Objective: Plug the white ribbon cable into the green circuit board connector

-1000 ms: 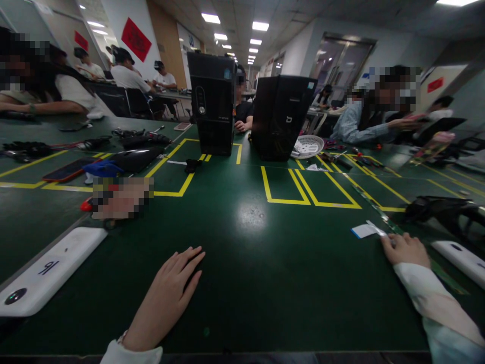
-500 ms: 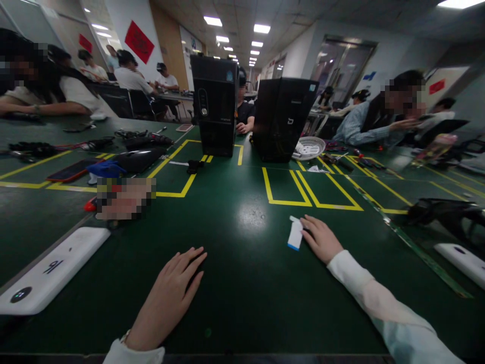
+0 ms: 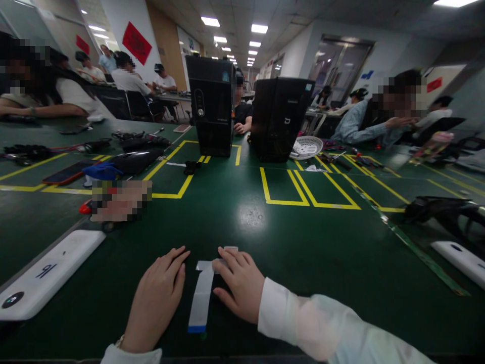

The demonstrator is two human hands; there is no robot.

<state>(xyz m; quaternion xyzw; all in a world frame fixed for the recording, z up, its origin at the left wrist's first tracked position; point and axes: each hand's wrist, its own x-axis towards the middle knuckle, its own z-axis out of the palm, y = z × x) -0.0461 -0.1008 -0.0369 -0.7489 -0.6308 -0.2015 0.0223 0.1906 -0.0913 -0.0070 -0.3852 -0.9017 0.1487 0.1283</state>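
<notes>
A flat white ribbon cable [image 3: 201,293] with a blue end lies between my hands on the green table. Its upper part bends sideways and passes beneath the fingers of my right hand [image 3: 242,283]. Those fingers are stretched out over the cable, with the thumb apart from them; a small pale end shows beyond the fingertips. To the left of the cable, my left hand [image 3: 157,296] rests palm down, fingers extended and holding nothing. It does not touch the cable.
Two black computer towers [image 3: 212,108] [image 3: 280,119] stand across the table. A white power bank [image 3: 51,273] lies left, with a blurred object [image 3: 121,201] beyond it. A white basket [image 3: 306,146] sits behind the right tower. Yellow tape [image 3: 288,203] marks the tabletop. People sit around.
My right hand has moved left and nearer to me, bringing the ribbon cable along to the middle. My left hand has shifted slightly left.
</notes>
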